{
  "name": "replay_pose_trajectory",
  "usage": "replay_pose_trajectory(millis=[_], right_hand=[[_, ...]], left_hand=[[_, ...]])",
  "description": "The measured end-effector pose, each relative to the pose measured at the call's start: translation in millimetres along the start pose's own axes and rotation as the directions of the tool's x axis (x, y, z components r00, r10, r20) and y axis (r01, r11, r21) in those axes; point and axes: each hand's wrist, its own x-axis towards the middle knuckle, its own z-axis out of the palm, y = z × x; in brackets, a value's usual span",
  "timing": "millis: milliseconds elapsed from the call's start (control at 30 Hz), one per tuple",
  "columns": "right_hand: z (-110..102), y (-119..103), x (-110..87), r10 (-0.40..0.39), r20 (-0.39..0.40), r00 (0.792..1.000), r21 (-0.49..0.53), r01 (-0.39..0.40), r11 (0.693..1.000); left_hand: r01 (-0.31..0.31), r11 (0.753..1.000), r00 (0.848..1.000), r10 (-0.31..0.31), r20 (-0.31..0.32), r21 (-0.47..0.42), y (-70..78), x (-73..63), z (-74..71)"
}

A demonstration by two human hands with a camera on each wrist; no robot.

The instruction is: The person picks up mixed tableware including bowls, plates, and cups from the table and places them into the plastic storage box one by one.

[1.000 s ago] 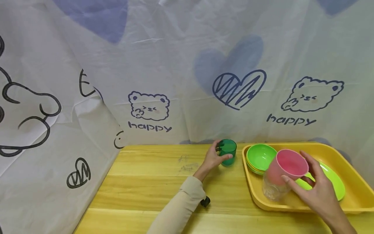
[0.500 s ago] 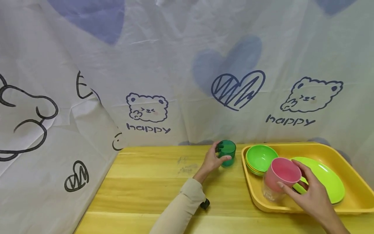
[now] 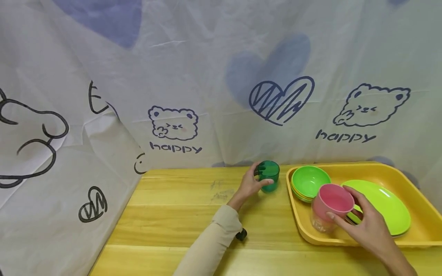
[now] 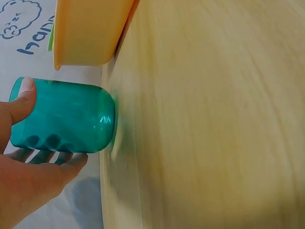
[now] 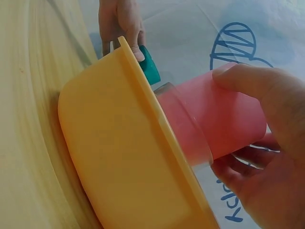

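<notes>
My left hand (image 3: 251,184) grips a clear green cup (image 3: 270,174) at the back of the table, beside the tray. In the left wrist view the thumb lies on one side of the green cup (image 4: 71,114) and the fingers on the other, its base down at the wood. My right hand (image 3: 367,222) holds a pink cup (image 3: 333,203) between thumb and fingers, over the front left of the tray. Under it is a clear cup (image 3: 319,225) standing in the tray; the pink cup's lower part sits inside it, as the right wrist view also shows.
The yellow tray (image 3: 300,230) fills the right side of the table (image 3: 165,214). In it are a stack of green and yellow bowls (image 3: 310,182) at back left and a lime-green plate (image 3: 386,207) to the right. A printed cloth (image 3: 214,76) hangs behind.
The pink cup has gone down and slightly left, deeper into the clear cup, with my right hand on it. My left hand stays on the green cup.
</notes>
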Motion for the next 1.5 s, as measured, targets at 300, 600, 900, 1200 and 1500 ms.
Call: replay_pose_trajectory(millis=[300, 600, 900, 1200, 1500], right_hand=[[3.4, -4.9, -0.8, -0.013, 0.009, 1.0, 0.01, 0.013, 1.0], [2.3, -8.8, 1.0, -0.021, 0.03, 0.999, 0.014, 0.021, 1.0], [-12.4, -8.4, 1.4, -0.078, 0.055, 0.995, -0.03, 0.08, 0.996], [-26.3, -17.7, 14.6, -0.224, 0.034, 0.974, -0.029, 0.225, 0.974], [-32.3, -38.7, 21.8, -0.228, 0.027, 0.973, -0.107, 0.23, 0.967]], left_hand=[[-0.007, 1.0, 1.0, 0.007, -0.009, -0.009, -0.5, -2.4, -7.6], [0.005, 1.0, 1.0, -0.005, -0.012, -0.026, 1.4, -5.8, -14.3], [0.012, 0.997, 1.0, -0.013, -0.021, -0.074, 12.8, -13.4, -30.5], [-0.002, 0.989, 1.0, 0.003, 0.003, -0.145, 37.2, -26.6, -54.9], [-0.033, 0.98, 0.997, 0.046, 0.064, -0.195, 53.6, -49.1, -71.1]])
